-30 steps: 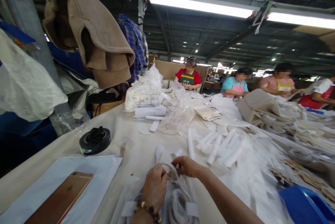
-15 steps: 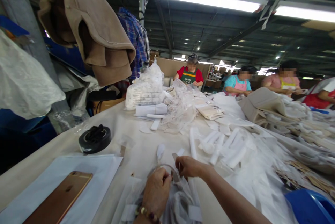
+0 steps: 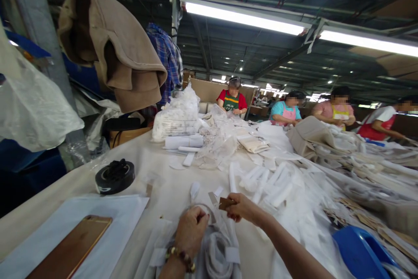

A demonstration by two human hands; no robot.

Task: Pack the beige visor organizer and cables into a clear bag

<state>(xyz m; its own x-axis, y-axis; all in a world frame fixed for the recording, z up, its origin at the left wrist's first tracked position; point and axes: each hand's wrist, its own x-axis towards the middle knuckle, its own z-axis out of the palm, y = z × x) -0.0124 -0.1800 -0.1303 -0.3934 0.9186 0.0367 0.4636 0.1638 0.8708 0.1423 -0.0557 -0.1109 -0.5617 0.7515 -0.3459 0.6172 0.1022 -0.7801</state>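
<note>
My right hand pinches a small brown card tag between thumb and fingers, just above the table. My left hand, with a bead bracelet at the wrist, is closed in a pinch beside it; what its fingertips hold is too small to make out. Under and around the left hand lies a bundle with rolled pale fabric and translucent wrapping. White paper bands cross the bundle. A white spoon-shaped piece lies just beyond the left hand.
A gold phone rests on white sheets at left, near a black tape roll. White strips and plastic spread to the right, with a blue container. Several co-workers stand across the table.
My right hand has drawn slightly away from the left, and the brown tag now shows in its fingers. The left hand stays closed over the bundle. The whole view has shifted a little.
</note>
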